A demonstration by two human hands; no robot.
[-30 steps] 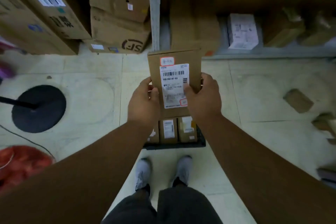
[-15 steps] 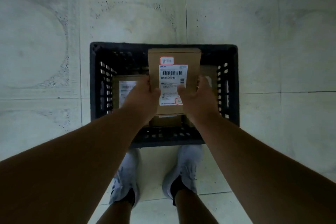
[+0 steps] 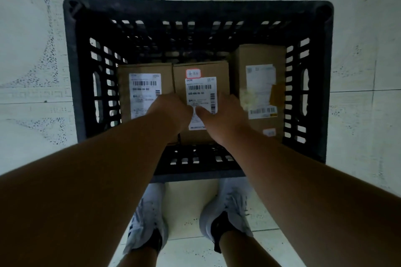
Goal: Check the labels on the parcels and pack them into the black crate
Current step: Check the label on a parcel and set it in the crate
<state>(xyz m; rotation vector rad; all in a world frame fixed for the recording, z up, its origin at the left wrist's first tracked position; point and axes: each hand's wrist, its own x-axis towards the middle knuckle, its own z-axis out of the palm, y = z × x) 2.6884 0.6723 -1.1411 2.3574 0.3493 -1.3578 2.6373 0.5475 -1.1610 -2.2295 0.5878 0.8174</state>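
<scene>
While both hands reach down into the crate [image 3: 71, 71], the middle parcel [image 3: 200, 71] sits gripped between them: left hand [image 3: 171, 110] on its left edge, right hand [image 3: 221, 115] on its right edge, thumbs pressed on the white label [image 3: 200, 95]. Fingers of both hands wrap around the box sides, clamped on it; fingertips hidden behind the cardboard.

Crate: black plastic, square, rounded corners, lattice walls with rectangular slots, pale floor showing through. It stands on the floor [image 3: 32, 50], which is light tile, speckled, with thin grout lines.

Middle parcel: plain brown cardboard, flat rectangular face up, barcode label plus a small red-bordered sticker [image 3: 193, 73] above it, past the thumbs.

Left parcel [image 3: 138, 69]: same brown cardboard, white barcode label, touching the middle one, just left of the left hand and partly under the forearm.

Right parcel [image 3: 260, 54]: taller brown box just right of the right hand, crinkled white label with a torn, yellowish patch, against the crate's right wall.

Grey mesh shoes [image 3: 227, 208] stand on the floor, just short of the crate's near wall.
</scene>
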